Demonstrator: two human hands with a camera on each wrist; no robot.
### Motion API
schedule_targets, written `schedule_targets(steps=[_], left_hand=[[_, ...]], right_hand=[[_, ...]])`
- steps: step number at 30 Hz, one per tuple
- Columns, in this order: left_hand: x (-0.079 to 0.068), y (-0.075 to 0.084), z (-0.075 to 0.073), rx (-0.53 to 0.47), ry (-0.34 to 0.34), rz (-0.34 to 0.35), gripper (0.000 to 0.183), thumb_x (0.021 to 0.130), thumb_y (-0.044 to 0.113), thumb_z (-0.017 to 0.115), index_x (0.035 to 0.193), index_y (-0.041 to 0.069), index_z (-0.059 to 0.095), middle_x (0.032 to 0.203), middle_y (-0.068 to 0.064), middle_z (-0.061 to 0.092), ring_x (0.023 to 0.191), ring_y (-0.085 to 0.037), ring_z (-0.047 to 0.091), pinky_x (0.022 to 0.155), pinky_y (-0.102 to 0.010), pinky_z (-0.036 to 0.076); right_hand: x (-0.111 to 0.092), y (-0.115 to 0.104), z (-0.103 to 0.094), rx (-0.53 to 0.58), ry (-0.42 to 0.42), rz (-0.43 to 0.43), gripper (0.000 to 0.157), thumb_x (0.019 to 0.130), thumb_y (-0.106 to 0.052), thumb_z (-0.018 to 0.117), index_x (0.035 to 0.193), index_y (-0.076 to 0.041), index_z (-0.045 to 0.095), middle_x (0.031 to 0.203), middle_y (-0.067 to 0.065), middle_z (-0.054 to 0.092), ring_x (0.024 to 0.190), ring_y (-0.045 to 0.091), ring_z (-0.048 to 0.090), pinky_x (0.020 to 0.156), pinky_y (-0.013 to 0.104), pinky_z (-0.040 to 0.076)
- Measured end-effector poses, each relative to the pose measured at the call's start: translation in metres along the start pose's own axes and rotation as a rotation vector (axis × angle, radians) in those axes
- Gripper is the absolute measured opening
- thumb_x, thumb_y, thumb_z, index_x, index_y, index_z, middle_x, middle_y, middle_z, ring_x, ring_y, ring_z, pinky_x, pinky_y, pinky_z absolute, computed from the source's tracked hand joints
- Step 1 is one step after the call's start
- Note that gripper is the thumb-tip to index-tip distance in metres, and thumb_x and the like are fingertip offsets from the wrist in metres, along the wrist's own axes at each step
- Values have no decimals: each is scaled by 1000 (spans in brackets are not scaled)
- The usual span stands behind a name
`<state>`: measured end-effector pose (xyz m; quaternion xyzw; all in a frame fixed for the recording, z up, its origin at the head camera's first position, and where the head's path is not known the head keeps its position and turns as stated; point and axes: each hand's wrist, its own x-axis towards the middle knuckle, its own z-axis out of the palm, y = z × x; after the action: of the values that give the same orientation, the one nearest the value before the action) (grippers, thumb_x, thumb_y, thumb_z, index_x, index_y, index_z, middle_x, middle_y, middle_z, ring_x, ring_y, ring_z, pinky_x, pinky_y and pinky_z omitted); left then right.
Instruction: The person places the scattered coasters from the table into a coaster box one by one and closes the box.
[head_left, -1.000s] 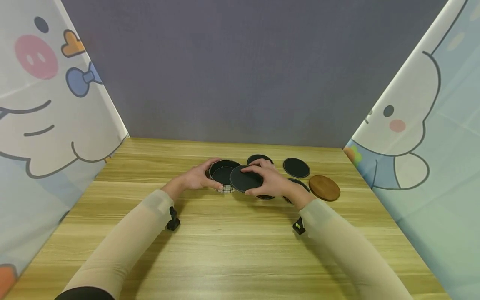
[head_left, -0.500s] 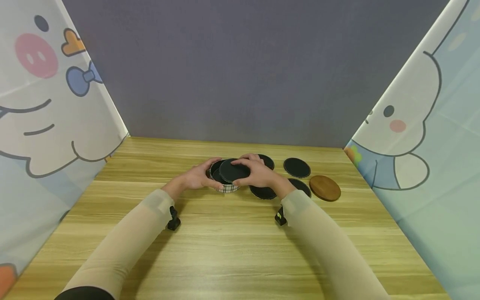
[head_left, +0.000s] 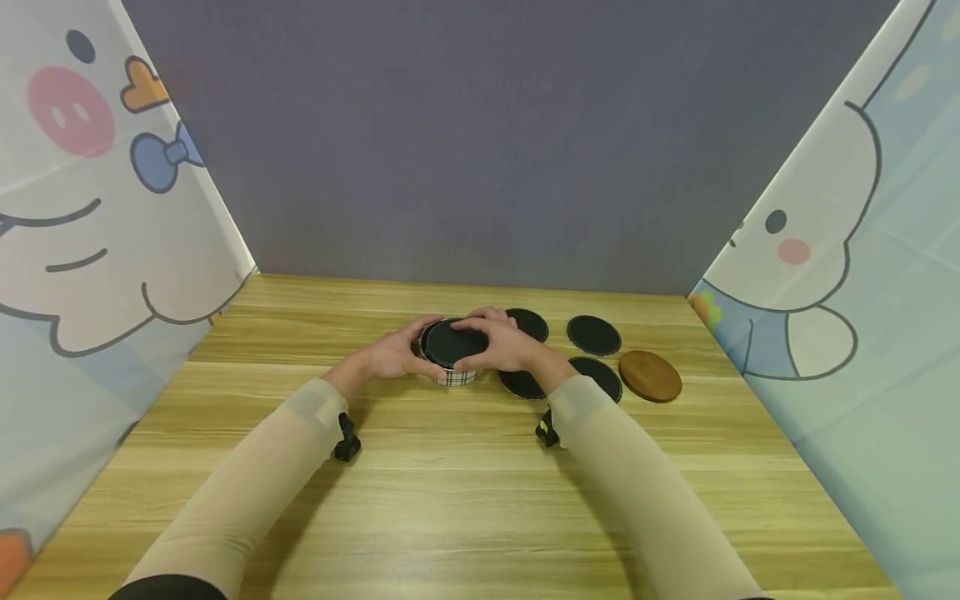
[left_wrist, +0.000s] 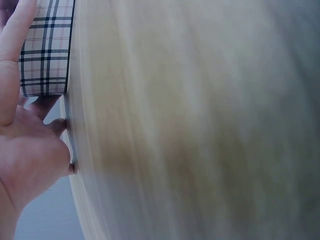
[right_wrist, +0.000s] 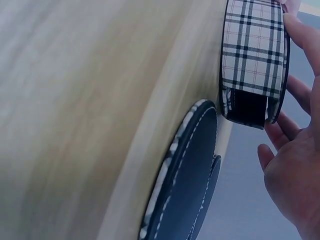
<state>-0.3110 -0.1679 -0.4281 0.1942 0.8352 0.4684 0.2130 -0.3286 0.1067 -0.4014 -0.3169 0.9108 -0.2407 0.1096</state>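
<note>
A round coaster holder (head_left: 459,378) with plaid sides and a dark inside stands on the table. My left hand (head_left: 396,352) grips its left side, thumb at the front and fingers round the back. A round black coaster (head_left: 447,343) lies over the holder's opening, its right edge pinched between the thumb and fingers of my right hand (head_left: 504,342). In the right wrist view, the plaid wall of the holder (right_wrist: 252,47) has a cut-out slot showing its dark interior. The left wrist view shows the plaid wall beside my left thumb.
To the right of the holder lie several more black coasters with stitched plaid edges, one of them a near coaster (right_wrist: 185,170). A brown wooden disc (head_left: 649,376) lies furthest right. A grey panel (head_left: 480,150) stands behind the table, with cartoon-printed cloths on both sides.
My right hand has carried the black coaster leftward from beside the holder to over its opening, uncovering more of the coasters on the right. My left hand keeps its grip on the holder.
</note>
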Motion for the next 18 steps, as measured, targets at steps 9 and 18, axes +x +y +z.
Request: schedule_targets(steps=[9, 18], left_hand=[[2, -3, -1, 29, 13, -6, 119, 92, 46, 91, 178, 28, 11, 175, -20, 36, 144, -39, 58, 109, -50, 52], [1, -2, -2, 36, 17, -17, 120, 91, 45, 92, 178, 29, 12, 174, -19, 38, 144, -38, 59, 110, -51, 52]], right_hand=[[3, 0, 1, -6, -16, -5, 80, 96, -57, 81, 165, -30, 52, 175, 9, 35, 164, 37, 26, 130, 67, 20], [2, 1, 3, 0, -12, -11, 78, 96, -56, 82, 164, -30, 53, 177, 7, 34, 165, 37, 23, 130, 68, 19]])
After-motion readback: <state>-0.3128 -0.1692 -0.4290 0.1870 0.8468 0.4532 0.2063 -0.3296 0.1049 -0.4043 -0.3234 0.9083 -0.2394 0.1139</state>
